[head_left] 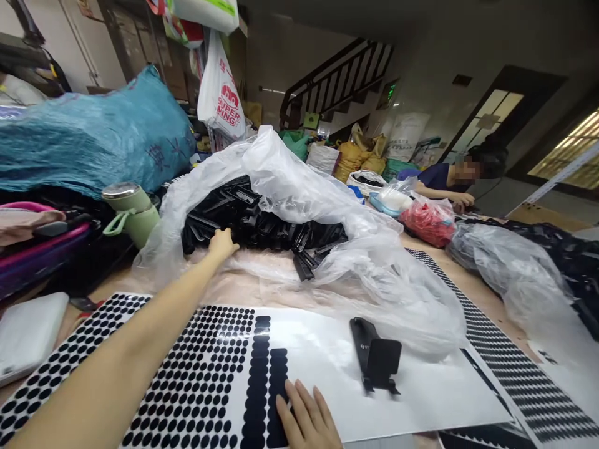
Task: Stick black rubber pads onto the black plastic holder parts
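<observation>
Black parts [276,231] sit in the clear bag [294,174] at your left hand [223,243], its grip hidden. Your right hand [311,418] rests on the sheet [311,343], fingers slightly apart. Tugging hard could spill parts.

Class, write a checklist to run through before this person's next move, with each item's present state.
1. Left hand at the pile of black plastic parts: ok.
2. Left hand's grip on a part: cannot tell.
3. Right hand resting on the white sheet of black round dots: ok.
4. Mouth of the translucent plastic bag open: ok.
5. Sheet uncovered by plastic: not ok; the bag overlaps its far edge.
6. Black plastic stand apart from both hands: ok.
</observation>
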Demonstrator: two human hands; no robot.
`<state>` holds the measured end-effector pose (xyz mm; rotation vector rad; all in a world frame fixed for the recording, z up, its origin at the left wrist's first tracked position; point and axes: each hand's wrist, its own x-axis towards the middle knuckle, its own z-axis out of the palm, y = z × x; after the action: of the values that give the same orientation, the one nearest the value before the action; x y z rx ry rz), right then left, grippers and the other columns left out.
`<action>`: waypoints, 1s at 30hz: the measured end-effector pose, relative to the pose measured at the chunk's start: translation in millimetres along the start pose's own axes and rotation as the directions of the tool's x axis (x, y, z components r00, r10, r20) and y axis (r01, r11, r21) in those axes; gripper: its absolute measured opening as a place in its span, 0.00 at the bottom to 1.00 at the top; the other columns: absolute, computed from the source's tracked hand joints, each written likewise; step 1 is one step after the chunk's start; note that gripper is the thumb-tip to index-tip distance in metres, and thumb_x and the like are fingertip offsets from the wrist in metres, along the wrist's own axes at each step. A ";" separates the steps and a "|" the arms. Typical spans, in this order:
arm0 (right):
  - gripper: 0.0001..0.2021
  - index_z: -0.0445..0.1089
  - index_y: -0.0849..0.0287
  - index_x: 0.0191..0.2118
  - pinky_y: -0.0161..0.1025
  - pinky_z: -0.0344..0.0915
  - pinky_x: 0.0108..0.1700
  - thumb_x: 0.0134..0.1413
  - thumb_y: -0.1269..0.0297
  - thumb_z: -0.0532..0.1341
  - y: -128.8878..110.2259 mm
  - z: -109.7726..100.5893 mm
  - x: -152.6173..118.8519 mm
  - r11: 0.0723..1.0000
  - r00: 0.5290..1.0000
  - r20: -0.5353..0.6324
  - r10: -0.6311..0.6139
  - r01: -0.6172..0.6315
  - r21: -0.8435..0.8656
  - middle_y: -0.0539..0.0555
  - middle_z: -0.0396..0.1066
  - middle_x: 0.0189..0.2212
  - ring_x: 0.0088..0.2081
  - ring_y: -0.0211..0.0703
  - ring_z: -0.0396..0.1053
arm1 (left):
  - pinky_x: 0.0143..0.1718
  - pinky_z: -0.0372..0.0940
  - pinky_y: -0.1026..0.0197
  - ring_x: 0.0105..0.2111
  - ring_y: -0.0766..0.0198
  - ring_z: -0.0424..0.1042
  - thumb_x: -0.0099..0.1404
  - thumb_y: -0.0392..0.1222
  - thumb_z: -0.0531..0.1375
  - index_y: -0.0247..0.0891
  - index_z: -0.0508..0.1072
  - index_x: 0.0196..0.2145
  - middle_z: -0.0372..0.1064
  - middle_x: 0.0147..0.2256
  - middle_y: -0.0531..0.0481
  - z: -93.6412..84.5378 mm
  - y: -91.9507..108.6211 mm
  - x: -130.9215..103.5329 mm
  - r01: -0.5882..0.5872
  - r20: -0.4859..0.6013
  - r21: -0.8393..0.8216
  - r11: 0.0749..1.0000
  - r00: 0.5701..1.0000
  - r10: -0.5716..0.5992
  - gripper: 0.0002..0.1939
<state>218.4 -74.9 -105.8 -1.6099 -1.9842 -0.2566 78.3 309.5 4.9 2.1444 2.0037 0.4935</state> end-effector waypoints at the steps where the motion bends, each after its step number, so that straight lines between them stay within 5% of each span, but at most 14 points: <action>1: 0.24 0.58 0.52 0.56 0.52 0.61 0.52 0.53 0.54 0.55 -0.9 -3.2 1.0 1.000 1.000 0.018 0.003 -0.004 0.024 0.54 0.63 0.52 0.53 0.54 0.62 | 0.41 0.60 0.53 0.44 0.45 0.66 0.50 0.41 0.60 0.29 0.63 0.51 0.60 0.47 0.32 -8.4 -6.2 -6.5 -0.028 -0.010 0.005 1.000 1.000 0.028 0.29; 6: 0.32 0.57 0.54 0.57 0.53 0.58 0.54 0.46 0.46 0.57 -7.9 -25.2 7.4 0.996 0.992 0.126 0.015 -0.025 0.081 0.55 0.59 0.56 0.55 0.56 0.59 | 0.46 0.60 0.57 0.44 0.51 0.67 0.50 0.45 0.59 0.36 0.63 0.54 0.65 0.45 0.41 -44.0 -37.8 -77.6 -0.197 -0.061 -0.085 0.977 0.979 0.192 0.33; 11: 0.29 0.60 0.54 0.54 0.55 0.53 0.57 0.47 0.47 0.57 -18.5 -50.7 17.8 0.982 0.964 0.247 0.096 -0.132 0.134 0.55 0.60 0.55 0.55 0.54 0.57 | 0.48 0.59 0.55 0.46 0.52 0.66 0.50 0.47 0.59 0.37 0.65 0.52 0.66 0.47 0.44 -47.0 -59.5 -155.1 -0.258 -0.030 -0.347 0.902 0.964 0.265 0.31; 15: 0.15 0.65 0.57 0.48 0.49 0.61 0.49 0.55 0.60 0.53 -33.5 -49.5 47.5 0.930 0.945 0.220 0.241 -0.290 0.226 0.58 0.67 0.46 0.47 0.48 0.64 | 0.49 0.59 0.53 0.45 0.51 0.66 0.51 0.48 0.60 0.36 0.70 0.48 0.68 0.43 0.44 -42.6 -69.8 -186.7 -0.125 -0.046 -0.479 0.869 0.992 0.117 0.26; 19: 0.09 0.68 0.59 0.37 0.42 0.64 0.42 0.56 0.67 0.51 -51.5 -24.6 90.5 0.883 0.901 0.315 0.298 -0.386 0.266 0.57 0.70 0.35 0.40 0.45 0.66 | 0.38 0.67 0.56 0.38 0.56 0.70 0.51 0.47 0.62 0.36 0.72 0.44 0.69 0.42 0.44 -39.5 -71.5 -218.1 0.133 0.143 -0.813 0.566 0.989 -0.027 0.23; 22: 0.07 0.67 0.61 0.33 0.43 0.62 0.39 0.52 0.70 0.53 -62.7 -5.5 111.3 0.879 0.849 0.360 0.386 -0.457 0.136 0.60 0.69 0.34 0.39 0.49 0.66 | 0.32 0.69 0.58 0.32 0.60 0.72 0.52 0.44 0.63 0.36 0.71 0.43 0.69 0.42 0.43 -38.2 -68.4 -245.8 0.345 0.357 -0.894 0.288 0.934 -0.011 0.20; 24: 0.07 0.67 0.63 0.32 0.43 0.62 0.38 0.50 0.73 0.52 -67.2 1.8 115.8 0.873 0.827 0.367 0.426 -0.482 0.073 0.62 0.69 0.34 0.39 0.51 0.66 | 0.28 0.69 0.61 0.28 0.62 0.73 0.54 0.41 0.62 0.36 0.70 0.44 0.70 0.39 0.43 -38.2 -66.9 -260.0 0.459 0.469 -0.870 0.182 0.883 0.012 0.19; 30: 0.07 0.64 0.60 0.30 0.41 0.61 0.38 0.52 0.71 0.50 -63.1 -15.1 107.6 0.834 0.838 0.374 0.397 -0.500 0.233 0.58 0.68 0.30 0.36 0.47 0.66 | 0.15 0.62 0.69 0.19 0.67 0.70 0.58 0.39 0.57 0.36 0.69 0.44 0.70 0.33 0.44 -41.8 -66.2 -271.4 0.599 0.599 -0.794 0.104 0.800 -0.042 0.15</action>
<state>150.8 -8.4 -23.5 -1.9196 -1.6627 0.5168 -10.4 41.9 -13.0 0.7632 1.1507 0.8082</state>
